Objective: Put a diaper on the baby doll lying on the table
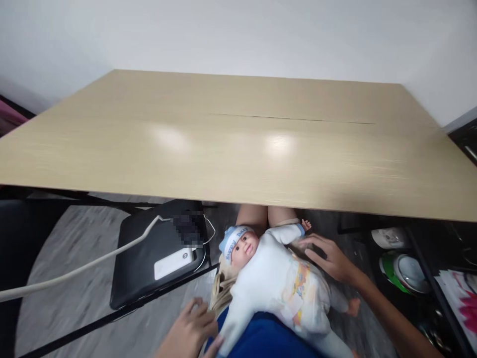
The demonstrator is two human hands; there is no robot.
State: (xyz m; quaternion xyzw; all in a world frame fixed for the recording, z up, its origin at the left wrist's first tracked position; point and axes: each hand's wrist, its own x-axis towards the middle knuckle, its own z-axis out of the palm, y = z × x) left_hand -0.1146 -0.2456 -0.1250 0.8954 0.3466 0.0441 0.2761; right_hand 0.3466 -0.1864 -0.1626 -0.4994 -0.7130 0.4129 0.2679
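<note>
A baby doll (278, 281) in a white suit and a blue-and-white cap lies on its back across my lap, below the table's near edge. My right hand (330, 258) rests on the doll's upper side near its raised arm, fingers stretched out. My left hand (192, 328) sits at the doll's other arm and the beige cloth (220, 288) beneath it, fingers curled; whether it grips anything is unclear. Blue fabric (268, 338) covers my lap under the doll.
A wide light-wood table (238, 144) fills the view. At the left a black chair seat (149, 263) holds a white power bank (174, 262) with a white cable (74, 271). A shelf at the right holds a green-and-white object (400, 271).
</note>
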